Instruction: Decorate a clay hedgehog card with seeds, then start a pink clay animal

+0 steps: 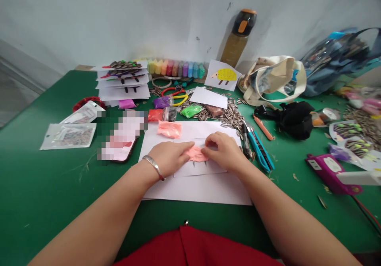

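Observation:
A flattened patch of salmon-pink modelling clay (195, 154) lies on a small white card (186, 171), with short dark legs drawn below it. My left hand (171, 157) rests from the left with fingers stretched out, their tips touching the clay's left edge. On the other side, the fingers of my right hand (224, 151) are curled, thumb and forefinger closed at the clay's right edge. Under the card is a larger white sheet of paper (196, 190). A packet of the same salmon-pink clay (169, 129) lies just above my left hand.
Sunflower seeds (232, 115), a blue cutter (260, 149) and a black pen (245, 135) lie right of the paper. At left are a phone (122, 139) and seed packets (70, 135). Behind stand stacked cards (123, 87), a hedgehog picture (222, 75) and a bottle (239, 36).

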A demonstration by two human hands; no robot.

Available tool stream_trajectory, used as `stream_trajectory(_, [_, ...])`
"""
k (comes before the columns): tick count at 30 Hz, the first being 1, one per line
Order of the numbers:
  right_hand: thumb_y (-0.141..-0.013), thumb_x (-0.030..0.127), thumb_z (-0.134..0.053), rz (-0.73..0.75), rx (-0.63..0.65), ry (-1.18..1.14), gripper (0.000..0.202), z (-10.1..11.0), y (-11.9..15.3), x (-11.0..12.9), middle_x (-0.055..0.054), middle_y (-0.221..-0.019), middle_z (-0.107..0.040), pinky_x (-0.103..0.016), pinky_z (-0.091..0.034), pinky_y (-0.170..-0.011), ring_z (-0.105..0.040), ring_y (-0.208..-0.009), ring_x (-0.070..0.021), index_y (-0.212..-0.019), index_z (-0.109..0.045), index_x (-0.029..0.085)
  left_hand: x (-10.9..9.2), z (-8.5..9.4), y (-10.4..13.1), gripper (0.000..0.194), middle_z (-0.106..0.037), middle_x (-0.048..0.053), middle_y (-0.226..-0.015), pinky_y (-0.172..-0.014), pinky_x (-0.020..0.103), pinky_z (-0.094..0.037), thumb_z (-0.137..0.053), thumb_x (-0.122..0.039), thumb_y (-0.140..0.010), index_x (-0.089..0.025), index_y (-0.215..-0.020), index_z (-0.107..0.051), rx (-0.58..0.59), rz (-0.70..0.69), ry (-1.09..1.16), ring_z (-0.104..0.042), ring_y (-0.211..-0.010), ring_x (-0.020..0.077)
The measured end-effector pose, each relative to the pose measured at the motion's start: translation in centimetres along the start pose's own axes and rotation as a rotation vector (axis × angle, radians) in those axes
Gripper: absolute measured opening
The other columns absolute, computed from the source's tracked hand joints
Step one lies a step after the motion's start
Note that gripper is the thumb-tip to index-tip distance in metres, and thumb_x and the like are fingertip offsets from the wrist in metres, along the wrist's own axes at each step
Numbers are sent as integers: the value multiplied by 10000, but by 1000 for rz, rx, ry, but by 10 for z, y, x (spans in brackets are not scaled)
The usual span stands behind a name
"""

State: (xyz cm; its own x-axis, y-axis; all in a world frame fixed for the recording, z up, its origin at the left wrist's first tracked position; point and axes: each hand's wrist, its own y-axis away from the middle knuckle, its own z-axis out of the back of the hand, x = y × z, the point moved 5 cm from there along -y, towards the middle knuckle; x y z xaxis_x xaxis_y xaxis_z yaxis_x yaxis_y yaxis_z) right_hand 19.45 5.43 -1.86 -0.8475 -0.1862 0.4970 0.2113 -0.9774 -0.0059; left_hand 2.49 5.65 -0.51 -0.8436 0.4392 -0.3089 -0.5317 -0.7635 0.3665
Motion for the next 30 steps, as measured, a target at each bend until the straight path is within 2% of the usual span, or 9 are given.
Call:
stream_trajectory(6, [-812, 268, -535, -10, 43, -184, 112, 3, 3, -6, 4, -754, -613, -277, -351, -640, -525, -708, -151, -771, -630, 227, 2, -1, 0, 479, -668, 41, -1162, -748, 346, -474, -365, -412, -881, -321, -1342, -462, -1, 9, 2, -622, -1028, 286])
stream_trajectory(11, [-750, 313, -623, 7, -3, -25, 113, 3, 1, -1, -7, -747, -585, -285, -333, -647, -508, -741, -170, -703, -601, 213, 2, -1, 0, 488, -671, 43, -1156, -757, 340, -474, -359, -421, -884, -313, -1349, -454, 1, 10, 0, -624, -1022, 280])
stream_trajectory(17, [-841, 360, -517, 1, 7, -63, 204, 0, 0, 0, 0, -722, -594, -281, -310, -628, -501, -710, -158, -723, -609, 220, 0, 0, 1, 463, -674, 26, -1154, -746, 321, -468, -363, -390, -888, -315, -1332, -475, -21, -11, -2, -629, -1018, 265])
stream_trajectory(22, [-794, 339, -573, -11, -37, 79, 172, -2, 0, 4, -9, -733, -581, -287, -287, -640, -496, -745, -171, -686, -577, 205, 1, -1, 0, 458, -662, 17, -1179, -755, 344, -470, -383, -373, -881, -316, -1325, -480, -39, -23, -3, -622, -1037, 276])
stream_trajectory(30, [-837, 386, -521, -11, -35, -27, 237, -2, 0, 2, 0, -697, -592, -279, -295, -626, -500, -705, -155, -702, -609, 213, 2, -2, 0, 456, -674, 14, -1155, -729, 324, -467, -386, -377, -884, -323, -1329, -472, -33, -30, -4, -629, -1018, 268])
